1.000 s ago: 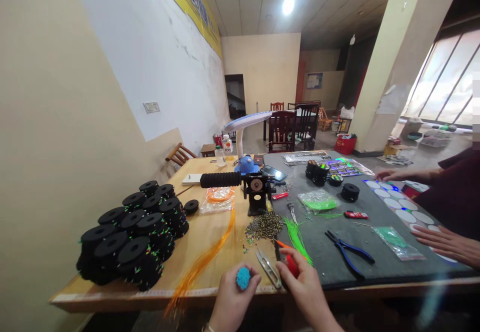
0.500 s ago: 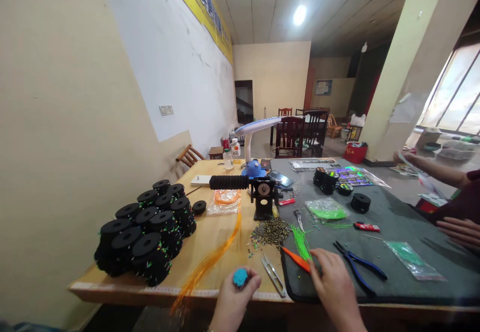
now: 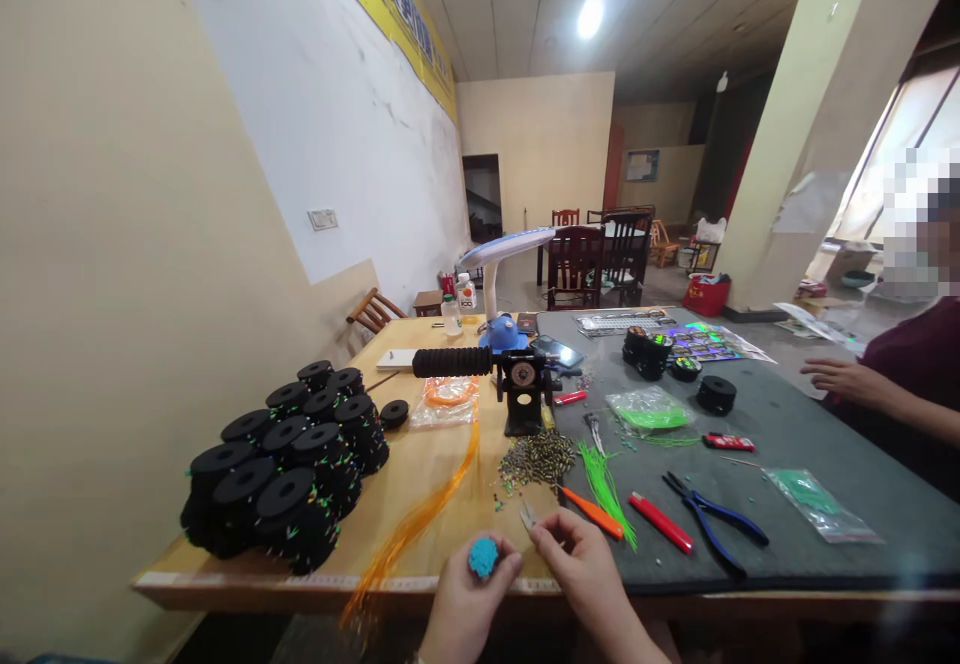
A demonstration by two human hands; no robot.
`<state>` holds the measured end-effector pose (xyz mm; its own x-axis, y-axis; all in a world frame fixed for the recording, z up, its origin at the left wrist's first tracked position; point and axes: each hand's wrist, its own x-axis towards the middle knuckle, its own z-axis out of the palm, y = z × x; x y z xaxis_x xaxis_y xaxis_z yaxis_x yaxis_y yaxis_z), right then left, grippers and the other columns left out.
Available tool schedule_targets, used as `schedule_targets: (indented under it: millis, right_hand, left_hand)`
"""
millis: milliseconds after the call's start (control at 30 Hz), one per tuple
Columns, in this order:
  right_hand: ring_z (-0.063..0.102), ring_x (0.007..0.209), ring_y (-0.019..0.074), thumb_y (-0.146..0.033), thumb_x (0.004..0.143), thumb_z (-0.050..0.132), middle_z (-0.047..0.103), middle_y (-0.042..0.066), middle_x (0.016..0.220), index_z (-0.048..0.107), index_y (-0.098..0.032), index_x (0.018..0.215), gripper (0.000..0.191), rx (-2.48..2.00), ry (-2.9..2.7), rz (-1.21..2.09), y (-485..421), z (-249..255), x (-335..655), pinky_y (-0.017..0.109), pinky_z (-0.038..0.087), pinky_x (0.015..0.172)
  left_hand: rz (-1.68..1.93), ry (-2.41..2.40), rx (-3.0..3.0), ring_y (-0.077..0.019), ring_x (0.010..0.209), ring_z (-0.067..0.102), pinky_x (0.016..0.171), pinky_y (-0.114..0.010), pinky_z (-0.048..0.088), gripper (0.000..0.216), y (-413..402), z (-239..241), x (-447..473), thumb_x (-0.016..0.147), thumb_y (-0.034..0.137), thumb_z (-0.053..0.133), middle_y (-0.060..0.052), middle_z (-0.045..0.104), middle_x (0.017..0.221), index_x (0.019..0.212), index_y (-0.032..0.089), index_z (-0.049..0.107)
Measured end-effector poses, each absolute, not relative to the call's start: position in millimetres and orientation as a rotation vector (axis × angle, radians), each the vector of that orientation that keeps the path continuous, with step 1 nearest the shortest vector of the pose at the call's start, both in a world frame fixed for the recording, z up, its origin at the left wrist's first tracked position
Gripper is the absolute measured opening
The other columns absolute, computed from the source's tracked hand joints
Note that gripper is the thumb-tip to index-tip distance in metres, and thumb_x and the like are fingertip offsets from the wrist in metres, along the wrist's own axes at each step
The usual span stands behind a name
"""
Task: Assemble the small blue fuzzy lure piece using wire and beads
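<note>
My left hand (image 3: 471,596) is closed around a turquoise bundle (image 3: 482,557), whose bumpy round end points up out of the fist; the rest is hidden in the palm. Close to its right, the fingers of my right hand (image 3: 581,564) are closed on small metal snips (image 3: 528,516), with only the pointed blades showing past the fingertips. A heap of small brass-coloured beads (image 3: 547,456) lies beyond the hands. To the right are an orange-handled tool (image 3: 594,514), a bunch of green strands (image 3: 606,489) and a red stick-like object (image 3: 661,523).
Black foam spools (image 3: 285,489) crowd the left side, beside orange strands (image 3: 420,534). A black winding device (image 3: 523,389) stands mid-table before a blue-based lamp (image 3: 501,332). Blue-handled pliers (image 3: 716,524) lie on the grey mat (image 3: 795,424). Another person's hand (image 3: 832,376) is at far right.
My right hand has moved left from the green strands to the snips and closed on them. The red stick-like object now shows where that hand was. My left hand stays nearly in place.
</note>
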<state>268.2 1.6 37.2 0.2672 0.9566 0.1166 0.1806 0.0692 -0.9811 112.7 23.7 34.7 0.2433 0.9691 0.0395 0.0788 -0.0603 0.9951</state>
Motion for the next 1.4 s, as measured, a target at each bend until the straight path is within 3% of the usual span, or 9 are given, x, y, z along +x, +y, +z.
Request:
schedule_targets:
  millis: [167, 333, 433, 733, 1000, 1100, 1200, 1300, 1400]
  right_hand:
    - [0.054, 0.062, 0.0176, -0.042, 0.084, 0.052, 0.059, 0.003, 0.066, 0.060, -0.017, 0.071, 0.029, -1.525, -1.288, 0.593, -4.5, 39.0, 284.9, 0.026, 0.039, 0.059]
    - [0.059, 0.088, 0.0241, -0.022, 0.082, 0.058, 0.065, 0.008, 0.092, 0.064, -0.018, 0.090, 0.011, -1.776, -1.711, 0.277, -6.8, 40.6, 279.3, 0.030, 0.043, 0.076]
    - [0.058, 0.098, 0.0266, -0.012, 0.079, 0.057, 0.064, 0.010, 0.101, 0.065, -0.017, 0.093, 0.016, -2.002, -1.873, 0.217, -2.8, 42.4, 269.1, 0.031, 0.043, 0.081]
    - [0.062, 0.090, 0.0241, -0.002, 0.078, 0.046, 0.066, 0.013, 0.094, 0.065, -0.013, 0.092, 0.026, -2.217, -1.884, 0.115, 8.5, 43.6, 256.5, 0.028, 0.042, 0.073]
    - [0.051, 0.058, 0.0149, -0.014, 0.071, 0.048, 0.053, -0.001, 0.060, 0.043, -0.021, 0.066, 0.010, -1.894, -1.568, 0.383, 0.3, 33.5, 282.4, 0.023, 0.032, 0.055]
    - [0.046, 0.053, 0.0128, -0.018, 0.069, 0.045, 0.046, -0.005, 0.055, 0.037, -0.022, 0.066, 0.010, -1.647, -1.380, 0.673, -12.8, 20.0, 286.9, 0.021, 0.031, 0.052]
    - [0.043, 0.050, 0.0118, -0.027, 0.078, 0.044, 0.043, -0.007, 0.054, 0.042, -0.022, 0.076, 0.005, -1.471, -1.249, 0.882, -30.0, 7.9, 283.8, 0.021, 0.030, 0.050]
    - [0.043, 0.052, 0.0122, -0.046, 0.090, 0.036, 0.044, -0.006, 0.055, 0.049, -0.021, 0.082, 0.030, -1.470, -1.259, 0.978, -44.0, 2.1, 276.3, 0.021, 0.031, 0.051]
    - [0.049, 0.060, 0.0133, -0.055, 0.091, 0.035, 0.051, -0.002, 0.062, 0.051, -0.020, 0.073, 0.043, -1.534, -1.349, 0.932, -50.4, 1.1, 269.8, 0.021, 0.033, 0.055]
  left_hand:
    - [1.012, 1.073, 1.525, -0.0158, 0.061, 0.056, 0.060, -0.024, 0.046, 0.030, 23.2, 36.4, 110.3, 0.072, 0.043, 0.070, -0.002, 0.061, 0.062, 0.068, 0.014, 0.061]
    - [0.984, 1.104, 1.720, -0.0170, 0.064, 0.059, 0.061, -0.024, 0.045, 0.023, 21.7, 36.7, 104.4, 0.080, 0.037, 0.063, -0.003, 0.065, 0.067, 0.072, 0.015, 0.062]
    - [0.967, 1.137, 1.845, -0.0180, 0.068, 0.062, 0.065, -0.025, 0.045, 0.021, 21.6, 38.0, 100.3, 0.083, 0.035, 0.060, -0.004, 0.067, 0.072, 0.074, 0.016, 0.063]
    - [0.973, 1.163, 1.815, -0.0174, 0.066, 0.059, 0.063, -0.024, 0.044, 0.021, 19.6, 46.2, 93.4, 0.082, 0.036, 0.059, -0.003, 0.064, 0.068, 0.072, 0.017, 0.062]
    - [1.001, 1.114, 1.495, -0.0157, 0.061, 0.054, 0.059, -0.023, 0.044, 0.024, 18.6, 49.3, 94.1, 0.070, 0.037, 0.070, 0.000, 0.058, 0.061, 0.064, 0.016, 0.060]
    - [0.997, 1.108, 1.450, -0.0157, 0.061, 0.054, 0.059, -0.023, 0.044, 0.025, 15.5, 45.9, 93.6, 0.069, 0.038, 0.072, 0.000, 0.058, 0.061, 0.064, 0.016, 0.061]
    - [0.977, 1.106, 1.453, -0.0156, 0.061, 0.054, 0.059, -0.023, 0.045, 0.026, 11.4, 42.0, 92.9, 0.070, 0.040, 0.071, -0.001, 0.059, 0.062, 0.066, 0.016, 0.061]
    - [0.955, 1.114, 1.511, -0.0154, 0.061, 0.055, 0.059, -0.022, 0.045, 0.026, 8.8, 38.9, 92.3, 0.073, 0.040, 0.069, -0.001, 0.060, 0.062, 0.067, 0.016, 0.061]
    - [0.929, 1.126, 1.600, -0.0157, 0.061, 0.056, 0.059, -0.022, 0.045, 0.025, 7.9, 36.4, 92.0, 0.076, 0.040, 0.066, -0.001, 0.062, 0.063, 0.070, 0.016, 0.062]
